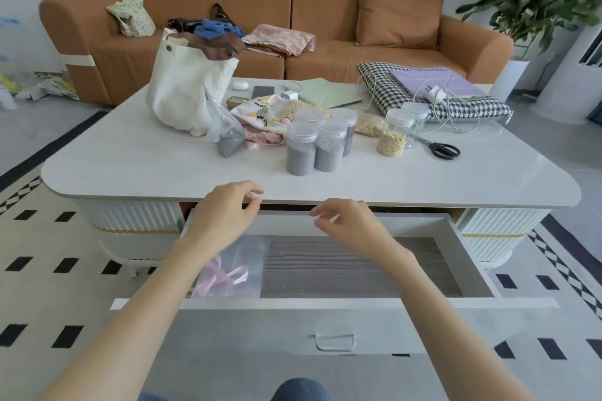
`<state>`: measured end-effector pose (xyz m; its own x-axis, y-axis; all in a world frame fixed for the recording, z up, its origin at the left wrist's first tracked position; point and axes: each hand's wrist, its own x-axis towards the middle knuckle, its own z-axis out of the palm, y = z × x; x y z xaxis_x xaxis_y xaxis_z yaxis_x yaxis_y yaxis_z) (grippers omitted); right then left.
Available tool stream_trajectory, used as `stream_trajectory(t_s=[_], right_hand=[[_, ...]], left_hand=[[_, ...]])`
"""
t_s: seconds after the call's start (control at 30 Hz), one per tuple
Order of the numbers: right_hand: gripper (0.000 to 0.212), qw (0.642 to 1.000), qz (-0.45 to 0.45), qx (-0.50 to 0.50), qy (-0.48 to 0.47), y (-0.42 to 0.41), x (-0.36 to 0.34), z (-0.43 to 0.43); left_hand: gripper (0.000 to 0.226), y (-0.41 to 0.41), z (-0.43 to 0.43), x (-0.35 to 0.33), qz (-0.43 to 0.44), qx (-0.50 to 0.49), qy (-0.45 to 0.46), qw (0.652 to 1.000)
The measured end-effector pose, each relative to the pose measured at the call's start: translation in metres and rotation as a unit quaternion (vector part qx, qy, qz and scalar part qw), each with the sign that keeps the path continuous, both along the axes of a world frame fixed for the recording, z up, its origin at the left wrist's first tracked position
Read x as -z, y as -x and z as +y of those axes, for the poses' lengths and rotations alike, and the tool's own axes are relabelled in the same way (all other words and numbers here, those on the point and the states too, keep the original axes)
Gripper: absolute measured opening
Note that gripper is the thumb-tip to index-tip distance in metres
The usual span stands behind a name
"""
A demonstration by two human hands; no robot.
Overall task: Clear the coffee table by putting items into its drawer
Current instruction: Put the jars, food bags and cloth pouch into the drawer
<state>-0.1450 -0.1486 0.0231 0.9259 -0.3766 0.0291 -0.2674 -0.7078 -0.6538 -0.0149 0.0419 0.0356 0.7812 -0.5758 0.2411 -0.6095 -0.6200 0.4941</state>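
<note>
The white coffee table (130,169) has its drawer (469,257) pulled out toward me. In the drawer's left part lies a clear plastic bag with a pink ribbon (231,270). My left hand (224,215) and my right hand (348,225) hover over the drawer's back edge, just under the tabletop's front rim, fingers loosely curled and holding nothing. On the table stand several lidded jars of grey granules (301,150), a jar of oats (392,135), a zip bag of grey granules (226,133), black scissors (443,150) and a white tote bag (185,88).
Further back on the table lie a printed pouch (260,107), a phone (262,91), an earbud case (240,85), a green tablet case (329,93) and a houndstooth cushion (384,88) bearing a purple case and a charger. A brown sofa stands behind. A plant stands at the right.
</note>
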Motion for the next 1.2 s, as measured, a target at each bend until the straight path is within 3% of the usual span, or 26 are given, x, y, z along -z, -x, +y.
stream_trajectory(t_s=[0.1, 0.2, 0.43, 0.57, 0.7, 0.83, 1.2], right_hand=[[0.022, 0.993, -0.098, 0.055, 0.022, -0.026, -0.018, -0.003], [0.036, 0.984, -0.136, 0.082, 0.085, -0.055, -0.031, -0.006], [0.060, 0.964, -0.019, 0.070, 0.255, -0.128, -0.053, -0.017], [0.051, 0.946, 0.056, 0.080, 0.310, -0.154, -0.054, -0.025], [0.042, 0.923, 0.045, 0.077, 0.374, -0.166, -0.055, -0.023], [0.059, 0.934, 0.034, 0.069, 0.349, -0.164, -0.059, -0.027], [0.070, 0.979, 0.048, -0.010, 0.200, -0.125, -0.068, -0.011]], left_hand=[[0.028, -0.010, -0.015, -0.006, -0.005, -0.023, 0.037, 0.999], [0.032, -0.018, -0.026, -0.008, 0.010, -0.029, 0.048, 0.998], [0.035, -0.037, -0.037, -0.004, 0.045, -0.025, 0.038, 0.998], [0.038, -0.044, -0.035, -0.002, 0.049, -0.022, 0.014, 0.998], [0.042, -0.050, -0.028, 0.007, 0.073, -0.020, -0.038, 0.996], [0.045, -0.050, -0.025, 0.011, 0.074, -0.014, -0.082, 0.994], [0.042, -0.041, -0.019, 0.013, 0.062, -0.013, -0.198, 0.978]])
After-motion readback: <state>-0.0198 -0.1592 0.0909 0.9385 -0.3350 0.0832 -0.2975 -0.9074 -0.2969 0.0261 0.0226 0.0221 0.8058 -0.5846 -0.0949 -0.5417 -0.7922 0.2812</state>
